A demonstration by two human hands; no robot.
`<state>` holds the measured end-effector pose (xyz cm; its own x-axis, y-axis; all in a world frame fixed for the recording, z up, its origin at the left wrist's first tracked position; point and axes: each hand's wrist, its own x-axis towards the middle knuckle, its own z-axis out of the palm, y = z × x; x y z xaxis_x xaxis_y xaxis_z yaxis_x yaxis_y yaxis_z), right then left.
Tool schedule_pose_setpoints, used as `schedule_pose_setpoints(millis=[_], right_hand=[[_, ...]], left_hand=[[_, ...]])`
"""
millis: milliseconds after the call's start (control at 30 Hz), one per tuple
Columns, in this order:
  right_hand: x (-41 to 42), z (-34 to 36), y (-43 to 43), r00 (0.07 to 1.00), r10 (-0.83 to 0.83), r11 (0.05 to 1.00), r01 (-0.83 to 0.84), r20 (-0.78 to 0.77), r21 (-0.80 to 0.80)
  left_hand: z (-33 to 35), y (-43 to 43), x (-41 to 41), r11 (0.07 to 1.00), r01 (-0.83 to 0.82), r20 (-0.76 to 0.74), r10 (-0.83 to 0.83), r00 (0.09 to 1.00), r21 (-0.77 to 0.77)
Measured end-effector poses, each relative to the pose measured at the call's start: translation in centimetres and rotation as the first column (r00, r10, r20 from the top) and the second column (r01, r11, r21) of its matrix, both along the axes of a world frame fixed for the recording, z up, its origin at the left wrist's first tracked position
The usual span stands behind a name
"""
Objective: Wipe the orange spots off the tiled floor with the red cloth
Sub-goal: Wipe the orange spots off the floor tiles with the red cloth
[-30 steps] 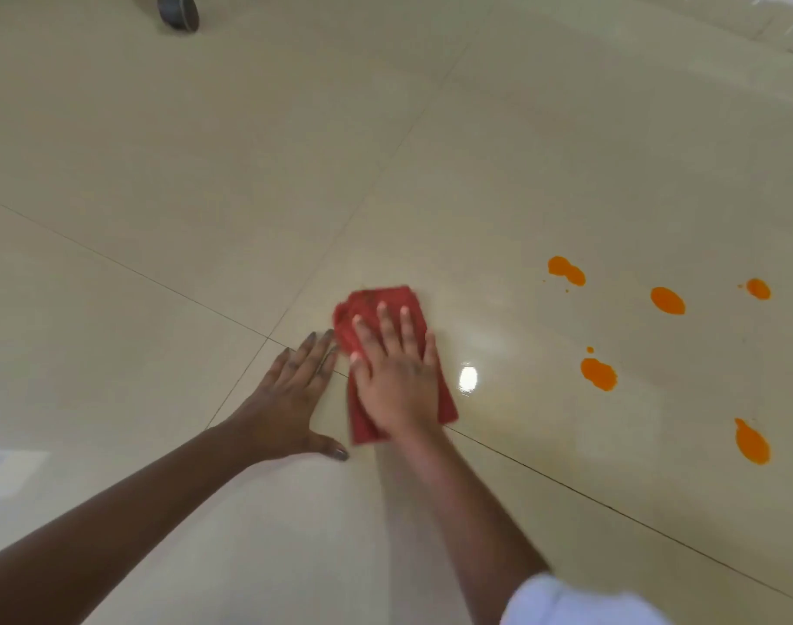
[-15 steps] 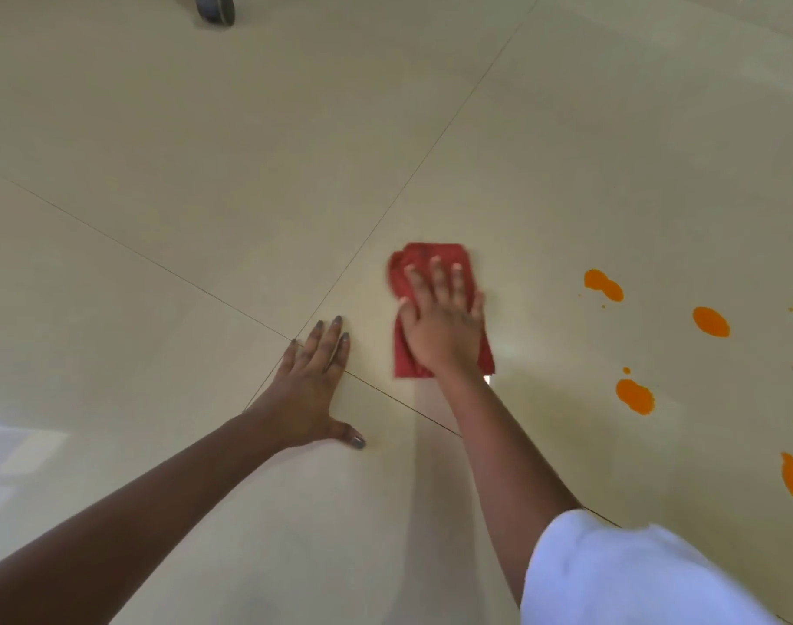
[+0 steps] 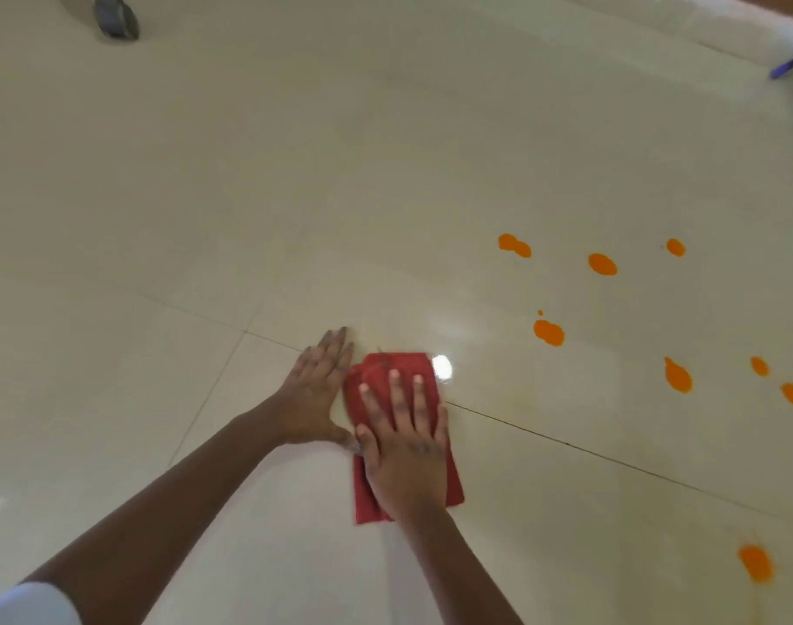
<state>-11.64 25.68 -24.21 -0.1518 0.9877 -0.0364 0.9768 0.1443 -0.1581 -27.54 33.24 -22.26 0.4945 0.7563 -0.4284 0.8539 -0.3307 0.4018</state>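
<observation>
Single head view: looks steeply down, close over tiled floor point(image 3: 385, 173).

Glossy cream tiled floor point(image 3: 295, 173) with thin dark grout lines point(image 3: 566, 442) mirrors a bright light glare point(image 3: 442, 366).

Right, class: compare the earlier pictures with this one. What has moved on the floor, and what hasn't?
The right hand, flat on the red cloth, pushed it forward, then drew it back over the grout line to beside the left hand. Nothing was gripped or released. The left hand stayed flat on the tiled floor; the orange spots are untouched.
</observation>
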Motion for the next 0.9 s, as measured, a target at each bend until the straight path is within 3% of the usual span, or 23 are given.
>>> schedule_pose_setpoints(millis=[67, 100, 200, 300, 367, 433, 500, 533, 600, 667, 767, 833, 900], right_hand=[[2.4, -0.2, 1.6, 0.998, 0.055, 0.998, -0.056, 0.027, 0.016], [4.2, -0.4, 2.5, 0.999, 0.002, 1.0, -0.003, 0.049, 0.028], [11.3, -0.6, 2.5, 0.914, -0.403, 0.914, 0.401, 0.044, 0.059], [12.1, -0.7, -3.8, 0.78, -0.625, 0.776, 0.624, -0.025, 0.087], [9.0, -0.5, -7.4, 0.823, -0.566, 0.822, 0.567, -0.036, 0.045], [8.1, -0.6, -6.5, 0.939, -0.34, 0.939, 0.342, -0.055, 0.029], [10.5, -0.6, -2.3, 0.98, -0.197, 0.98, 0.198, -0.02, 0.036], [12.5, -0.5, -0.4, 0.974, -0.226, 0.974, 0.225, 0.005, 0.029], [17.8, -0.3, 1.2, 0.909, -0.414, 0.91, 0.415, 0.052, -0.001], [21.5, -0.6, -1.1, 0.789, -0.614, 0.788, 0.614, 0.017, -0.042], [19.5, -0.2, -7.6, 0.62, -0.784, 0.62, 0.785, -0.035, 0.012], [16.5, -0.6, -10.0, 0.692, -0.722, 0.691, 0.722, -0.006, 0.016], [16.2, -0.3, -8.5, 0.848, -0.529, 0.848, 0.529, 0.006, 0.017]], left_hand=[[-0.3, 0.2, -0.2, 1.0, -0.008, -0.024, 0.008, 1.0, 0.013], [-0.4, 0.3, -0.4, 1.0, -0.014, -0.033, 0.015, 0.999, 0.017], [-0.1, 0.3, 0.0, 1.0, -0.018, -0.075, 0.019, 0.997, 0.017], [0.6, -0.7, 2.7, 0.997, 0.023, -0.085, -0.018, 0.996, 0.067], [0.4, -1.8, 5.9, 0.981, 0.175, -0.06, -0.17, 0.984, 0.081], [0.0, -2.6, 9.1, 0.957, 0.282, -0.05, -0.279, 0.959, 0.071], [-0.3, -2.6, 10.9, 0.953, 0.29, -0.057, -0.286, 0.957, 0.083], [-0.4, -2.6, 11.3, 0.958, 0.275, -0.06, -0.271, 0.961, 0.08], [-0.6, -2.7, 11.7, 0.961, 0.258, -0.071, -0.252, 0.965, 0.098], [-0.1, -3.2, 12.0, 0.947, 0.294, -0.093, -0.284, 0.954, 0.128], [0.3, -4.9, 14.8, 0.896, 0.42, -0.092, -0.41, 0.907, 0.145], [0.1, -5.9, 17.8, 0.867, 0.484, -0.091, -0.476, 0.875, 0.116], [0.0, -6.0, 19.7, 0.873, 0.468, -0.083, -0.46, 0.884, 0.14]])
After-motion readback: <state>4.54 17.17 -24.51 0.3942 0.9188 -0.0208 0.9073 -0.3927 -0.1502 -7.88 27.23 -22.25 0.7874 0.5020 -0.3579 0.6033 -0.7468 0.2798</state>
